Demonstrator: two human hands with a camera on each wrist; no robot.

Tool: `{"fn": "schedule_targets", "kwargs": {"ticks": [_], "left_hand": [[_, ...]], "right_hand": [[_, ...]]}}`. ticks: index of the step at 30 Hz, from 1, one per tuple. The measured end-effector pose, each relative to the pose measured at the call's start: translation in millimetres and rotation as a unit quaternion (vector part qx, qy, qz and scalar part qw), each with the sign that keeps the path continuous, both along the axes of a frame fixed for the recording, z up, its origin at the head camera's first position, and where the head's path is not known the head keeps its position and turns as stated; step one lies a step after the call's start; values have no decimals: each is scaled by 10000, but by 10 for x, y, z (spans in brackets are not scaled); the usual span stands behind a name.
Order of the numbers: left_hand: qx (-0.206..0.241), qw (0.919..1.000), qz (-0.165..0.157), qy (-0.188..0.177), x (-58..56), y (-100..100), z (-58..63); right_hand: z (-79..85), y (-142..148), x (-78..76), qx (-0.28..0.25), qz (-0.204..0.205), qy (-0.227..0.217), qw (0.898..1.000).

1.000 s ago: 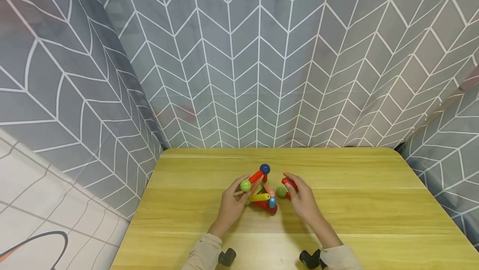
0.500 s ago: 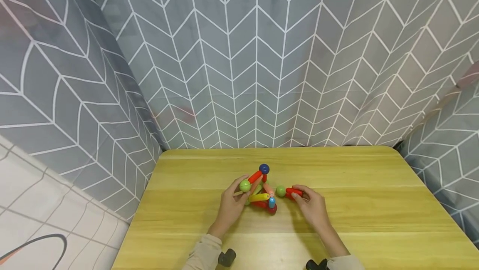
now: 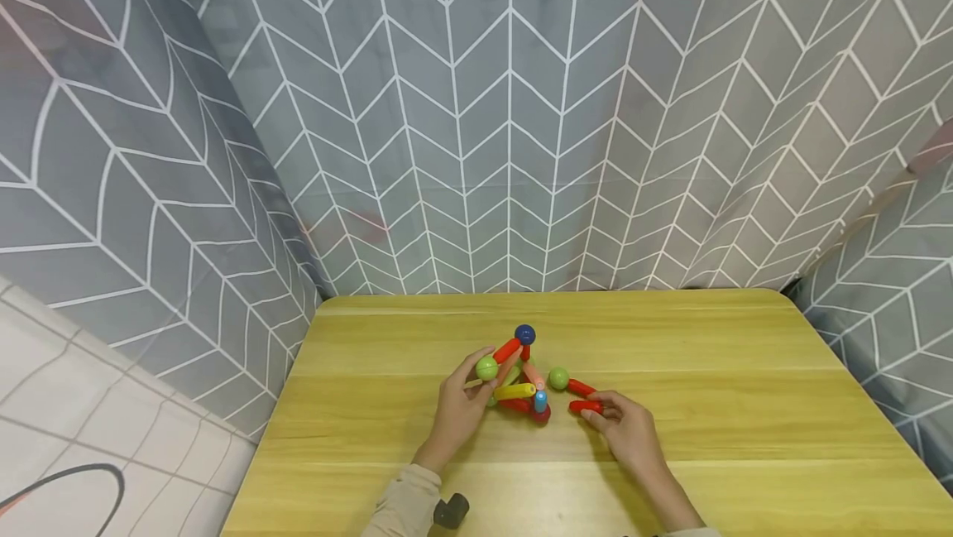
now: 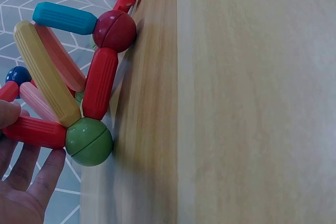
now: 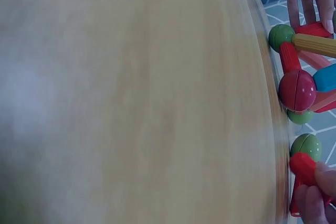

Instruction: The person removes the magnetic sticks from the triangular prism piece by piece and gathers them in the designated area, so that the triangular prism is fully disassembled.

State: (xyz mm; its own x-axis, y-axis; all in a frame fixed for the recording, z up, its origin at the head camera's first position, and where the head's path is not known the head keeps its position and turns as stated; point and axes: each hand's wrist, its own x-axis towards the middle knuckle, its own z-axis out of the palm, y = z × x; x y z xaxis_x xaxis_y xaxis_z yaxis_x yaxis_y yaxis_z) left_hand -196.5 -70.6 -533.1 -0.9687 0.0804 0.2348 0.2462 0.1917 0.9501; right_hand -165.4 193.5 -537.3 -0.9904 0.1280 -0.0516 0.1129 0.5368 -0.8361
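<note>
On the table, my left hand (image 3: pixel 460 405) grips the left side of a magnetic stick-and-ball structure, its thumb and fingers on a red stick (image 4: pixel 35 132). The structure joins a yellow stick (image 3: pixel 515 391), a short blue stick (image 3: pixel 540 401), pink and red sticks, a dark blue ball (image 3: pixel 524 334), a dark red ball (image 4: pixel 116 31) and green balls (image 4: pixel 89 141). My right hand (image 3: pixel 629 433) pinches a red stick (image 3: pixel 586 408) between thumb and fingers, just right of the structure. Behind that stick lies a separate green ball (image 3: pixel 558 378) with another red stick (image 3: pixel 581 387) against it.
A wooden table (image 3: pixel 744 405) lies under everything. Grey curtains (image 3: pixel 476 123) with white zigzag lines hang behind it and at both sides. A black device (image 3: pixel 451 512) sits by the left wrist.
My right hand has moved right and toward the front edge, keeping the red stick, which now sits apart from the green ball and its stick. The left hand stays on the structure.
</note>
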Motion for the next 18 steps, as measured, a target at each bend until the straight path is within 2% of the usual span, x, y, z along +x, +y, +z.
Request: {"fn": "schedule_targets", "kwargs": {"ticks": [8, 14, 18], "left_hand": [[-38, 10000, 16, -23, 3, -6, 4], [-178, 9998, 97, 50, 5, -6, -8], [-250, 9996, 104, 49, 2, -9, -34]], "right_hand": [[-51, -35, -10, 478, 338, 270, 9979], [-79, -41, -17, 1024, 466, 725, 9910], [-93, -36, -15, 1231, 512, 856, 9874]]}}
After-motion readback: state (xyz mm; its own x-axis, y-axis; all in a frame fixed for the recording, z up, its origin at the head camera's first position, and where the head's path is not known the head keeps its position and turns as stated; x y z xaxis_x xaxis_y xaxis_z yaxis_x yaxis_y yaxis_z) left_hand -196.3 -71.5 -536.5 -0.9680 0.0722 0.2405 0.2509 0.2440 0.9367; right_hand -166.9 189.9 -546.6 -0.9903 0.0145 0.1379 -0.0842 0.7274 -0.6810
